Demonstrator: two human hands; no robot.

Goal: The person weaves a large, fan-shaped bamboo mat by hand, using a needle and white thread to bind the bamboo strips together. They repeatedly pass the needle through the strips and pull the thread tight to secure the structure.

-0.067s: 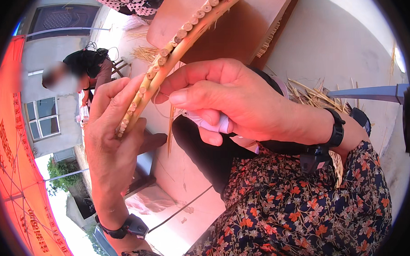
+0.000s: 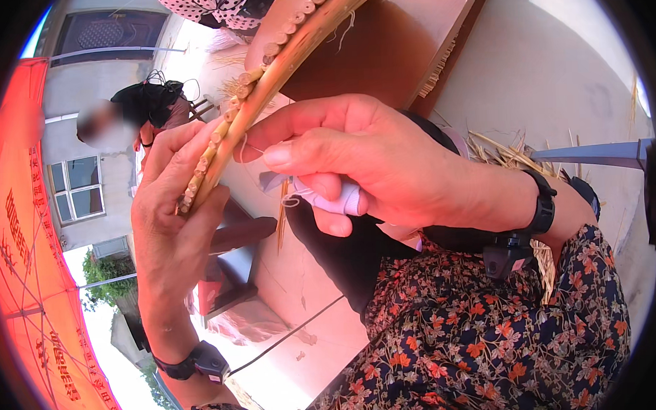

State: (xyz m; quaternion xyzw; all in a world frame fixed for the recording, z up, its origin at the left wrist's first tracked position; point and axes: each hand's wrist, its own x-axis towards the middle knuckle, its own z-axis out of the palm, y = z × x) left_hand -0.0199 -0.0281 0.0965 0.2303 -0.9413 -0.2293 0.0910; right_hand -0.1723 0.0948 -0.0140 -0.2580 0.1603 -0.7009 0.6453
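A curved band of pale yellow reed stalks (image 2: pixel 283 69) runs from my left hand up to the top edge, with the round cut ends of the stalks lined along its upper side. My left hand (image 2: pixel 166 232) grips its lower end, thumb on one side and fingers on the other. In my right hand (image 2: pixel 384 149) is a pale lilac spool of thread (image 2: pixel 339 200), held by the curled lower fingers. Near the thumb and index finger, a thin white thread (image 2: pixel 251 147) loops toward the band. Whether both fingertips pinch it, I cannot tell.
Behind the band stands a reddish-brown table (image 2: pixel 373 55). Loose straw (image 2: pixel 510 148) lies on the floor beyond my right wrist. At the left, another person (image 2: pixel 151 106) bends over beside a red canopy (image 2: pixel 26 237); someone in a polka-dot garment (image 2: pixel 205 8) is at the top.
The band and my left hand have shifted slightly left in the picture. A loose thread end now shows on the band's upper part, and a thread loop hangs by the spool.
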